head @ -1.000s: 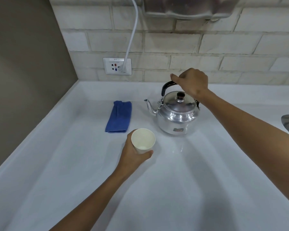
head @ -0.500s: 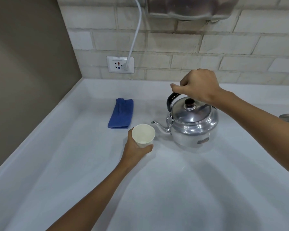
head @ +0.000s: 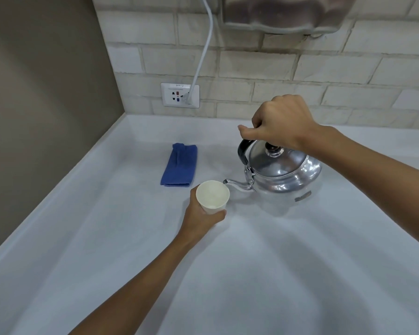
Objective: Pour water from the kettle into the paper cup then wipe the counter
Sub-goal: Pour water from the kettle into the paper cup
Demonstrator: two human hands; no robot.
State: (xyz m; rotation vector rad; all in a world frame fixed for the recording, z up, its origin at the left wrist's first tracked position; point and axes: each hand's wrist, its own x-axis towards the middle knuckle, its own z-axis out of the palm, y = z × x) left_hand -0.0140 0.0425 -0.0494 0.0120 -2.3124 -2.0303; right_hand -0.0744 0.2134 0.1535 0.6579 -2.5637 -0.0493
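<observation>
A shiny metal kettle with a black handle is tilted to the left, its spout tip right at the rim of the white paper cup. My right hand is closed around the kettle's handle from above. My left hand grips the cup's side from below and left, holding it upright. No water stream is visible at the spout. A folded blue cloth lies on the white counter just behind and left of the cup.
A tiled wall runs behind the counter, with a socket plate and a white cable plugged into it. A metal fixture hangs on the wall above the kettle. A brown side wall bounds the counter on the left.
My right hand has lifted the kettle, carried it right and forward, and tilted it so the spout reaches the cup's rim. My left hand still holds the cup in about the same spot.
</observation>
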